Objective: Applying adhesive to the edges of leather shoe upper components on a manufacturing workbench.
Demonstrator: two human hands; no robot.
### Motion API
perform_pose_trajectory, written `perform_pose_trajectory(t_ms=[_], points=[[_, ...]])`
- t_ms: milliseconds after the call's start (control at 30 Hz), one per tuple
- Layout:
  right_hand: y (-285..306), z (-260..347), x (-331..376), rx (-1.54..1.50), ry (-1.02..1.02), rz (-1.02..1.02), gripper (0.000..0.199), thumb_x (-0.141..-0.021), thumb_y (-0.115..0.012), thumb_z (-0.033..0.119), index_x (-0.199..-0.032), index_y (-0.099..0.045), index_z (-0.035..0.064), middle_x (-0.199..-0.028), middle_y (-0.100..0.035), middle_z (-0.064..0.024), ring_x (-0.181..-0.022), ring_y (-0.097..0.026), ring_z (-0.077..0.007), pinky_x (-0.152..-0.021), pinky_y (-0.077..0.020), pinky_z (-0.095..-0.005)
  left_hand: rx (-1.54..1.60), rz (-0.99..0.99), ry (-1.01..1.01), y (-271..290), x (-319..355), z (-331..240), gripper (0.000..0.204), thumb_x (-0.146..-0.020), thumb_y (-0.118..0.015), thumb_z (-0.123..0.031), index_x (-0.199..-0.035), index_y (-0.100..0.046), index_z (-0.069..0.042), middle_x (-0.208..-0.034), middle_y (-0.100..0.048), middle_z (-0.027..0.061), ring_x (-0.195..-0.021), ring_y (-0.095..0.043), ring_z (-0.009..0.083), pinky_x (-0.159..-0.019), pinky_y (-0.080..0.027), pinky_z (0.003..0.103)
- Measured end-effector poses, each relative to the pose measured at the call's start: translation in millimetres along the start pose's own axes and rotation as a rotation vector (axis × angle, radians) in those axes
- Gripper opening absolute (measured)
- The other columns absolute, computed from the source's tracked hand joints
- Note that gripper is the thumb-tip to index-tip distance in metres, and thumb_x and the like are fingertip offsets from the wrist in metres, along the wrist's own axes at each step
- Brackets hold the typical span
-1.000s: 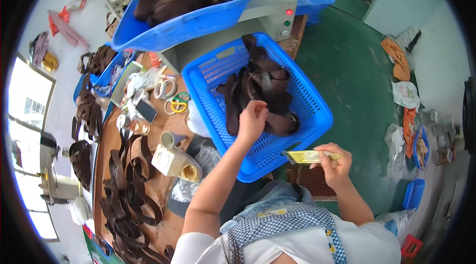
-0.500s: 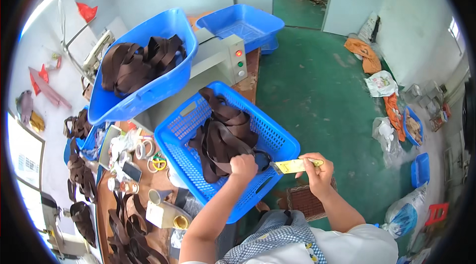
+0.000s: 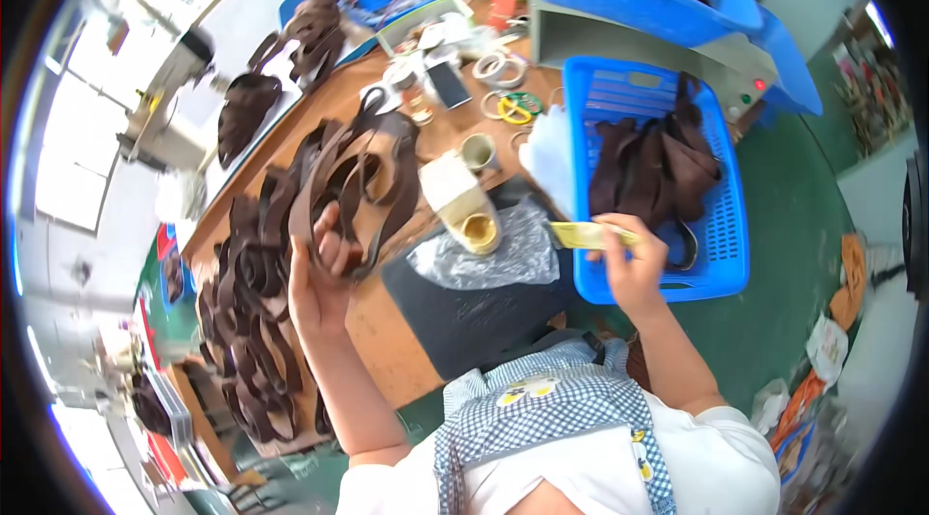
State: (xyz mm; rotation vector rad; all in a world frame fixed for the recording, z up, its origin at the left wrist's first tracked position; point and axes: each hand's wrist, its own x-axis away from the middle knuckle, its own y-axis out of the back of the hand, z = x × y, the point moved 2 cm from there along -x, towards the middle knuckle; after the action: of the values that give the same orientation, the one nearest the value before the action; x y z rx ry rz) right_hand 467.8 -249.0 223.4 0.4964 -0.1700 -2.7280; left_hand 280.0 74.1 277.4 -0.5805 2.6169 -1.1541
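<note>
Your worktable (image 3: 392,360) carries a heap of brown straps (image 3: 256,302) on its left side, the loops overlapping and tangled. The blue basket (image 3: 733,215), containing more brown straps (image 3: 658,166), stands well apart at the right, and the black mat (image 3: 426,321) lies between. As judged, the step in hand is separating a strap from the heap: take one strand, draw it upward slowly, let neighbouring loops slip off, and do not pull against a snag. Meanwhile, keep your right hand (image 3: 631,258) and its yellow tool (image 3: 578,235) back from the straps and from your other forearm. The upper strap loops (image 3: 382,191) lie just beyond your left hand (image 3: 324,283), with one strand reaching down to its fingers. Those fingers are partly curled; whether they pinch the strand cannot be told, since the contact is unclear. Your right hand is closed firmly around the tool, which points left past the basket's left rim; its tip is too blurred to identify.
</note>
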Motion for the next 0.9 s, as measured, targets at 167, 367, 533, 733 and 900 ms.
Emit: perform_pose_trajectory(t_ms=[167, 367, 533, 733, 900], points=[[-116.7, -61.6, -8.9, 0.273, 0.128, 0.25, 0.01, -0.089, -0.063, 0.011, -0.096, -0.066, 0.0043, -0.091, -0.068, -0.0137, -0.077, -0.067, -0.0328, -0.066, -0.0534, -0.0382, -0.386, -0.564, -0.128, 67.8, 122.9, -19.9, 0.043, -0.096, -0.059, -0.017, -0.132, -0.051, 0.004, -0.097, -0.062, 0.0029, -0.087, -0.06, 0.0126, -0.083, -0.049, 0.029], [-174.3, -116.7, -10.6, 0.48, 0.194, 0.333, 0.013, -0.091, -0.06, 0.018, -0.095, -0.066, 0.0086, -0.091, -0.068, -0.0115, -0.082, -0.065, -0.0346, -0.071, -0.0515, -0.0445, -0.714, -0.677, -0.046, 97.8, 178.9, 3.4, 0.038, -0.094, -0.056, -0.005, -0.131, -0.051, 0.003, -0.116, -0.06, 0.0052, -0.106, -0.057, 0.014, -0.094, -0.044, 0.029], [-172.4, -109.7, -7.8, 0.502, 0.248, 0.29, 0.014, -0.089, -0.06, 0.015, -0.099, -0.066, 0.008, -0.095, -0.068, -0.013, -0.085, -0.066, -0.0348, -0.072, -0.0523, -0.0436, -0.631, -0.648, -0.038, 98.8, 184.3, 6.2, 0.048, -0.093, -0.058, -0.004, -0.138, -0.042, 0.002, -0.124, -0.056, 0.0068, -0.112, -0.054, 0.0153, -0.098, -0.042, 0.029], [-147.6, -89.4, 8.2, 0.576, 0.305, 0.304, 0.012, -0.091, -0.057, 0.012, -0.095, -0.064, 0.003, -0.081, -0.069, -0.0142, -0.07, -0.068, -0.0313, -0.061, -0.0543, -0.0396, -0.81, -0.434, -0.078, 96.7, 153.0, 20.4, 0.066, -0.09, -0.064, -0.002, -0.146, -0.029, 0.001, -0.134, -0.05, 0.0086, -0.122, -0.047, 0.0158, -0.104, -0.036, 0.029], [-164.7, -40.4, 11.3, -0.336, -0.482, 0.331, 0.016, -0.097, -0.055, 0.013, -0.096, -0.062, -0.0017, -0.081, -0.066, -0.0084, -0.065, -0.066, -0.0143, -0.054, -0.0549, -0.0257, -0.923, -0.379, -0.079, 90.2, 131.7, 31.7, 0.07, -0.091, -0.064, -0.004, -0.149, -0.025, -0.002, -0.132, -0.053, 0.0097, -0.118, -0.051, 0.015, -0.096, -0.043, 0.027]])
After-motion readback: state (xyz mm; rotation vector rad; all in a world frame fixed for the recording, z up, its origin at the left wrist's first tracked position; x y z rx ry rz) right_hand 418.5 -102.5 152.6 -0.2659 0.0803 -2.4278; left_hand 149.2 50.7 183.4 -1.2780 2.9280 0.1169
